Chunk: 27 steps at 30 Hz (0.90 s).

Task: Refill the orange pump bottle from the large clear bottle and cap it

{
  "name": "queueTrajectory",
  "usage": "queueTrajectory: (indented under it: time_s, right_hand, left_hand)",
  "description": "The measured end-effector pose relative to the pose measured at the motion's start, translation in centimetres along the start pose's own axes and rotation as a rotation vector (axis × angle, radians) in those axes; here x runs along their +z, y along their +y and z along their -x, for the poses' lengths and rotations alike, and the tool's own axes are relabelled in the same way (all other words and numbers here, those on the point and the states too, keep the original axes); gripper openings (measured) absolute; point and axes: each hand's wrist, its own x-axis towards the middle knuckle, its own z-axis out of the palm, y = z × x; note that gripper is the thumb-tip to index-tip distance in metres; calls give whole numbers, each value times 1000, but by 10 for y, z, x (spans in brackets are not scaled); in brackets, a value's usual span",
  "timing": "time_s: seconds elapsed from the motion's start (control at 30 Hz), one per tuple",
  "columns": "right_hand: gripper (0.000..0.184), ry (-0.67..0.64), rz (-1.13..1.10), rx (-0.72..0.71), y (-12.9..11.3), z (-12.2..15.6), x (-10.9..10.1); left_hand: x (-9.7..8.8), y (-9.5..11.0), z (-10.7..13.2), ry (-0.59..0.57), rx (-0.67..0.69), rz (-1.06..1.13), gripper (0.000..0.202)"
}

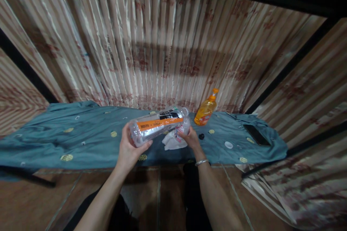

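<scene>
A person is holding a clear bottle (158,124) with an orange label on its side above a teal sheet (81,137), its base pointing left and its neck pointing right and slightly up. The left hand (129,148) is cupping the base end from below, fingers curled round the far side and thumb pressing the near side, so the bottle is lying across the top of the palm. The right hand (192,139), wearing a bracelet (202,162) at the wrist, is closing on a crumpled white cloth (171,141) just under the neck end; whether its fingers are also touching the bottle is hard to tell. The cloth is hanging below the bottle, between the two hands. Behind the right hand an orange bottle (206,110) is leaning against a striped curtain (162,43). A small black cap (201,136) is lying just beside the right hand on the sheet, a white disc (228,145) is sitting further right, and a dark phone (256,135) is resting near the sheet's right end
</scene>
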Motion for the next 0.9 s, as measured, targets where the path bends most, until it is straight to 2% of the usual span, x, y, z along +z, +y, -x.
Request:
queueTrajectory:
  time_s: [0.1, 0.23, 0.37, 0.57, 0.9]
  right_hand:
    - [35, 2, -21, 11, 4, 0, 1]
    - [38, -4, -51, 14, 10, -3, 2]
    - [42, -2, -52, 2, 14, -4, 2]
    - [44, -5, -38, -1, 15, -2, 2]
    - [39, -17, 20, -34, 11, 4, -2]
  left_hand:
    - [1, 7, 2, 16, -77, 74, 94]
    - [0, 12, 4, 10, -107, 93, 93]
    - [0, 10, 6, -21, -139, 136, 103]
    - [0, 12, 6, -20, -113, 140, 103]
    - [-3, 10, 8, 9, -101, 24, 103]
